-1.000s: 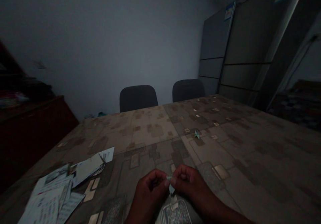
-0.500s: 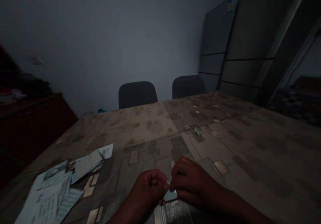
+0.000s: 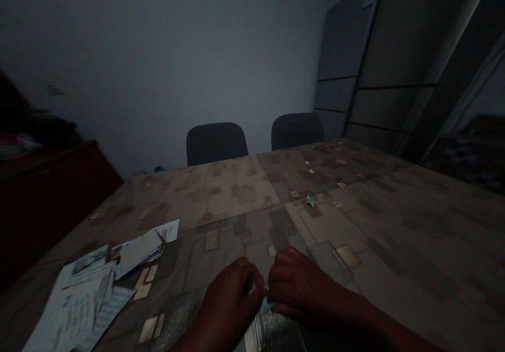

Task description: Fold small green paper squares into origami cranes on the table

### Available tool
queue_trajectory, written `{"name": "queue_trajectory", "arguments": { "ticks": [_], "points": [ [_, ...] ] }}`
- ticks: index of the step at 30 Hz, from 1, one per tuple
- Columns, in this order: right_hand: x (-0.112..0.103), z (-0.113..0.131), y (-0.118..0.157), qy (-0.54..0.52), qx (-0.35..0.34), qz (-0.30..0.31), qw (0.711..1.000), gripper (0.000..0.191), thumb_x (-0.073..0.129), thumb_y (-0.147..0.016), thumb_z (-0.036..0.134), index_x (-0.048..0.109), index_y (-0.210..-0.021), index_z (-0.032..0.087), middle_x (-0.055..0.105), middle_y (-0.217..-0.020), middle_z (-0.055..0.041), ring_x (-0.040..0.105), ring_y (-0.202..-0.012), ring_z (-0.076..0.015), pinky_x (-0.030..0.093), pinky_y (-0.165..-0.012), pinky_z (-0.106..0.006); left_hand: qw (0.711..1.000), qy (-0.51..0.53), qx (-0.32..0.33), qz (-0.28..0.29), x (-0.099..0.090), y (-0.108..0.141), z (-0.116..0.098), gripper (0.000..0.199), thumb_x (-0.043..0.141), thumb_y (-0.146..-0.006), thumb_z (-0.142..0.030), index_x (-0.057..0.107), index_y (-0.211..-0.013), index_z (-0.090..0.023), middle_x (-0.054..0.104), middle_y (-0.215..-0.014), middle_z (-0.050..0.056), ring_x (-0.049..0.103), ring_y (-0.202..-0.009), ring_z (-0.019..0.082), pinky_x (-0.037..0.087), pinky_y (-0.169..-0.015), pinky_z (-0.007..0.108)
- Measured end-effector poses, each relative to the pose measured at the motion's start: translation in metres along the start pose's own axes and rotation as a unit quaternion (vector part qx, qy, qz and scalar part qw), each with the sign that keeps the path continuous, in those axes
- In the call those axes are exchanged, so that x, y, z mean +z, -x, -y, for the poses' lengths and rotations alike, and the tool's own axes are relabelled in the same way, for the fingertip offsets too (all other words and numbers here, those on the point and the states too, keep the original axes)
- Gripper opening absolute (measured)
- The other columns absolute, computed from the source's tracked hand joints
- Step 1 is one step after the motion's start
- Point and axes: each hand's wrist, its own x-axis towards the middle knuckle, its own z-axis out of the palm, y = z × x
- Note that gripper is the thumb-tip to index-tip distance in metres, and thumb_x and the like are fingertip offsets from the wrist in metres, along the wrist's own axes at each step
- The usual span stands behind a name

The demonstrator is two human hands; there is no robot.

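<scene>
Close to the table's front edge, my left hand (image 3: 233, 300) and my right hand (image 3: 300, 283) meet with fingertips pinched together. Between them is a small pale piece of paper (image 3: 266, 306), mostly covered by the fingers. Its exact shape cannot be made out. Both hands are closed, the right one with its fingers curled over the paper's right side. Farther off on the table stands a tiny green folded paper figure (image 3: 310, 200), apart from both hands.
Loose printed papers (image 3: 74, 304) lie spread at the left, beside a stack of smaller paper pieces (image 3: 140, 252). A patterned cloth covers the table (image 3: 236, 199). Two dark chairs (image 3: 216, 144) stand behind it, and a tall cabinet (image 3: 339, 52) rises at the back right.
The hands have drawn in tighter over the paper, so less of it shows. My right fingers have curled further. The view has tilted slightly; the things on the table stay put.
</scene>
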Motion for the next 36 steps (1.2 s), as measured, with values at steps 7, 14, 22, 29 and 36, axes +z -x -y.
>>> {"name": "queue_trajectory", "arguments": {
  "ticks": [7, 14, 22, 29, 36],
  "points": [
    [-0.016, 0.006, -0.001, -0.093, 0.064, 0.027, 0.993, 0.011, 0.066, -0.087, 0.032, 0.069, -0.089, 0.022, 0.068, -0.086, -0.0009, 0.054, -0.09, -0.0186, 0.031, -0.084, -0.032, 0.983, -0.1, 0.142, 0.054, -0.008, 0.016, 0.002, 0.015, 0.057, -0.082, -0.011, 0.066, -0.075, -0.02, 0.063, -0.083, 0.003, 0.06, -0.078, 0.018, 0.043, -0.067, 0.025],
    [-0.02, 0.004, -0.002, -0.126, 0.068, 0.021, 0.99, 0.012, 0.065, -0.088, 0.031, 0.071, -0.084, 0.021, 0.069, -0.083, 0.0009, 0.057, -0.09, -0.0167, 0.031, -0.087, -0.032, 0.921, -0.213, 0.322, 0.059, -0.013, 0.032, 0.031, 0.028, 0.048, -0.093, -0.014, 0.061, -0.115, -0.026, 0.071, -0.111, 0.01, 0.062, -0.088, 0.023, 0.046, -0.071, 0.033],
    [-0.018, 0.004, -0.002, -0.139, 0.098, 0.023, 0.985, 0.006, 0.07, -0.085, 0.028, 0.072, -0.081, 0.023, 0.069, -0.083, 0.0013, 0.057, -0.091, -0.0175, 0.031, -0.087, -0.033, 0.855, -0.318, 0.41, 0.025, -0.013, 0.033, 0.037, 0.029, 0.038, -0.1, -0.017, 0.054, -0.124, -0.02, 0.071, -0.119, 0.007, 0.062, -0.093, 0.023, 0.045, -0.068, 0.034],
    [-0.01, 0.001, -0.007, -0.19, 0.173, 0.004, 0.966, 0.011, 0.081, -0.071, 0.017, 0.071, -0.075, 0.019, 0.067, -0.078, 0.002, 0.059, -0.086, -0.0156, 0.034, -0.081, -0.028, 0.874, -0.276, 0.399, 0.015, -0.015, 0.03, 0.025, 0.03, 0.034, -0.102, -0.023, 0.056, -0.12, -0.016, 0.073, -0.092, 0.007, 0.062, -0.078, 0.019, 0.048, -0.068, 0.031],
    [-0.007, 0.006, -0.015, -0.187, 0.252, -0.004, 0.949, 0.013, 0.08, -0.063, 0.011, 0.072, -0.07, 0.018, 0.069, -0.074, 0.0002, 0.06, -0.083, -0.0195, 0.035, -0.079, -0.031, 0.869, -0.23, 0.437, 0.025, -0.013, 0.025, 0.043, 0.029, 0.046, -0.097, -0.017, 0.053, -0.125, -0.022, 0.072, -0.111, 0.009, 0.061, -0.093, 0.02, 0.051, -0.076, 0.032]
  ]
}}
